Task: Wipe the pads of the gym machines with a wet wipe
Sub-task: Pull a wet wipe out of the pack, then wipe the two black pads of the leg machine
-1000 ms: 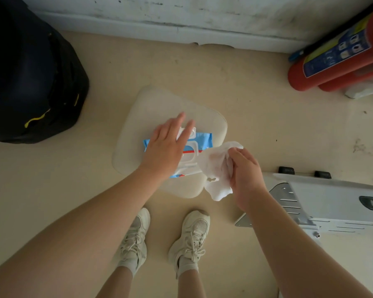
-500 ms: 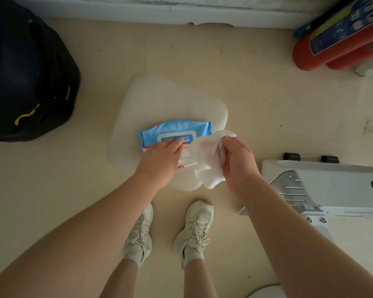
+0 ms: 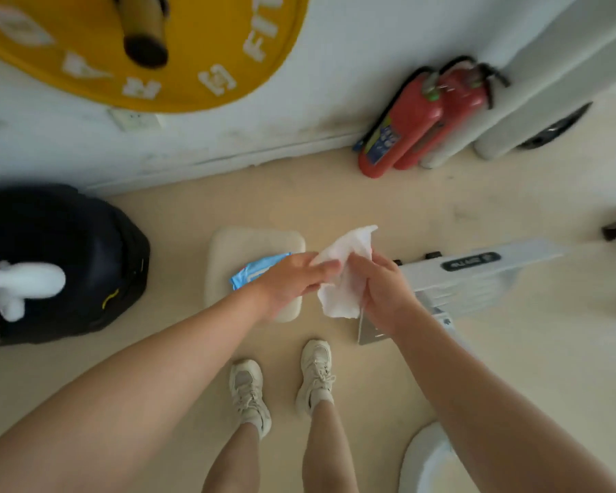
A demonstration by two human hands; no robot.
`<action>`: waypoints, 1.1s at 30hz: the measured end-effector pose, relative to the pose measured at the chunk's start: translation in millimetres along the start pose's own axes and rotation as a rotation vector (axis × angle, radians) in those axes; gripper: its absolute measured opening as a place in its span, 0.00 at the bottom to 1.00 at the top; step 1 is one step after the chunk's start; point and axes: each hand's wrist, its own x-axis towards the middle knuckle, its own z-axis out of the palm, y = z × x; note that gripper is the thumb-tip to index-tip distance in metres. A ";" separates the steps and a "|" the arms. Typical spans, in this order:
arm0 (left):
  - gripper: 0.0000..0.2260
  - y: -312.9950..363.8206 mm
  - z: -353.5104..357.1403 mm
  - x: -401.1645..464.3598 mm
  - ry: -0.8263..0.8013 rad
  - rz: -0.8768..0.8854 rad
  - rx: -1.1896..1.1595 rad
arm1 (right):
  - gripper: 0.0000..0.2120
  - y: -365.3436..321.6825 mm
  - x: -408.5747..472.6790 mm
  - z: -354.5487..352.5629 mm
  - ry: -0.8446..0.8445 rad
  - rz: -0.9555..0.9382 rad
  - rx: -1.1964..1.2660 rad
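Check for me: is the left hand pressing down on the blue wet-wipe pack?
No, the left hand is raised off the blue wet-wipe pack and pinches the white wet wipe together with the right hand.

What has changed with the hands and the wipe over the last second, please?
The left hand has left the blue wipes pack it was pressing and now pinches the wet wipe, which both hands have lifted higher. The right hand still grips the wipe. The pack stays on the cream pad.
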 end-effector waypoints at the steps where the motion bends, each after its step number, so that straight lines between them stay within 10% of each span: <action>1: 0.02 15.2 12.2 -17.0 -0.016 0.035 0.033 | 0.08 -9.9 -25.0 -5.0 -0.008 -0.031 0.021; 12: 0.08 90.3 234.3 -123.6 -0.601 0.229 0.472 | 0.07 -4.3 -288.0 -121.8 0.597 -0.368 0.392; 33: 0.08 -211.7 516.5 -389.2 -1.357 0.016 0.764 | 0.17 389.3 -712.5 -163.4 1.044 -0.639 0.772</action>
